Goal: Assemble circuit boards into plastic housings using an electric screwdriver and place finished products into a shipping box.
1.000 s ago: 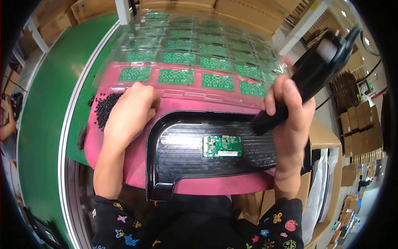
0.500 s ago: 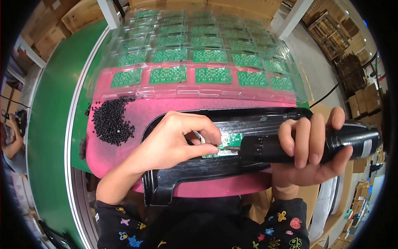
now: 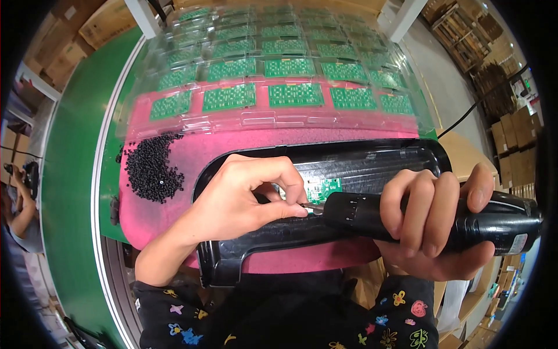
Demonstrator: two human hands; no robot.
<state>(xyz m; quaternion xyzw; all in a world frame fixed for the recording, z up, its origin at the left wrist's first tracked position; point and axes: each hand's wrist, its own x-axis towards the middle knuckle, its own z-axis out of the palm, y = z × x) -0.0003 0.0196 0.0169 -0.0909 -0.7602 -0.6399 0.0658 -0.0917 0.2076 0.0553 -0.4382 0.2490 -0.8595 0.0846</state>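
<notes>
- As the left hand (image 3: 247, 195) pinches its thumb and forefinger together, a small dark piece (image 3: 303, 205), too tiny to identify, shows between the fingertips, right at the tip of a slim metal driver bit (image 3: 317, 207).
- The right hand (image 3: 430, 215) is clamped around a thick, cylindrical black power screwdriver (image 3: 354, 212), its fingers curled over the far side and the tool lying nearly level, bit pointing left.
- Beneath the tool's tip, a rectangular green circuit board (image 3: 330, 186) lies in a shallow, curved black plastic shell (image 3: 302, 234), partly hidden by the left hand and the screwdriver.
- The shell rests on a bright pink mat (image 3: 349, 256), its corner leg jutting toward the near side.
- At the mat's left sits a loose heap of tiny black pieces (image 3: 152, 168), with one pale speck among them.
- Across the far side, overlapping clear plastic trays (image 3: 241, 122) hold rows of green circuit boards (image 3: 295, 94).
- To the far right, a black cable (image 3: 465, 121) runs past stacked brown cardboard boxes (image 3: 514, 139); at far left, another person's bare arm (image 3: 24, 200) is visible beyond a green surface (image 3: 70, 174) edged in white.
</notes>
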